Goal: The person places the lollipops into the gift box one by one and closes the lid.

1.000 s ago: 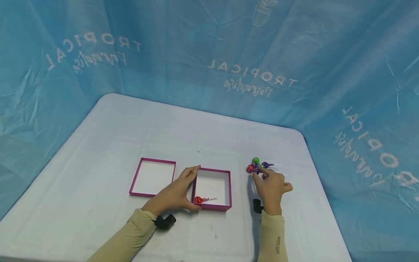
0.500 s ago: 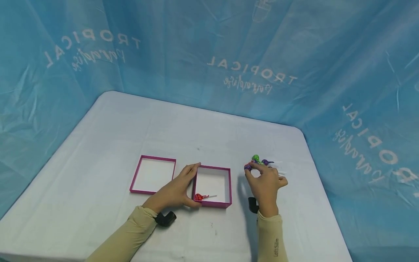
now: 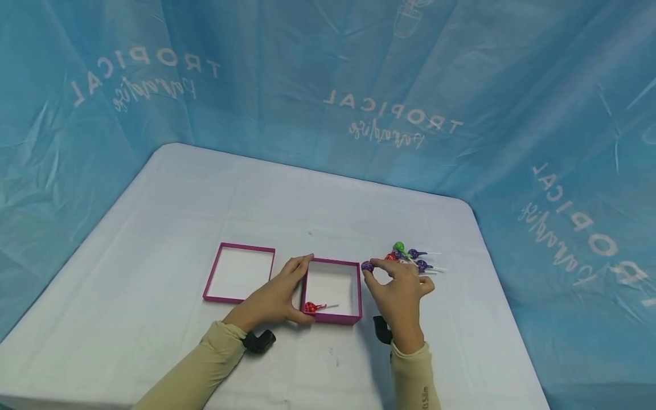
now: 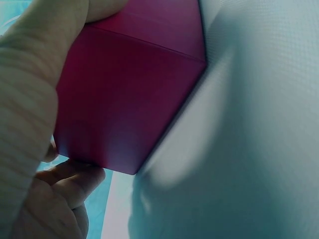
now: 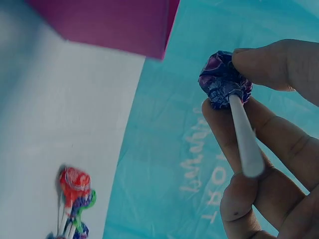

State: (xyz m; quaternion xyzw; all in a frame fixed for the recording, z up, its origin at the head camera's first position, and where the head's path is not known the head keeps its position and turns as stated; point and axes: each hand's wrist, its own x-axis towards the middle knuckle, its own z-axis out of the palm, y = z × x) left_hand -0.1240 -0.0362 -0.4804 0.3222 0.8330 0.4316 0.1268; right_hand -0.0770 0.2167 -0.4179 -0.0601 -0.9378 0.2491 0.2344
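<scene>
Between thumb and fingers, my right hand [image 3: 397,290] pinches a purple-wrapped lollipop [image 3: 367,266] just right of the open magenta box [image 3: 335,320]. In the right wrist view the lollipop [image 5: 224,82] shows its white stick pointing back toward the palm. My left hand [image 3: 271,299] grips the box's left side, thumb at the near corner and fingers at the far one. The left wrist view shows the thumb and fingertips around the box's magenta wall [image 4: 119,99]. Inside the box, a red lollipop [image 3: 311,307] lies in the near left corner, its stick pointing right.
A shallow magenta-rimmed lid [image 3: 241,249] lies left of the box, partly behind my left hand. Several lollipops, with a green one [image 3: 398,246] and a purple one [image 3: 422,265] among them, lie piled beyond my right hand. A blue printed curtain [image 3: 287,85] surrounds the white table [image 3: 256,188].
My right hand has picked the purple lollipop from the pile and carried it left to beside the box. My left hand stays on the box.
</scene>
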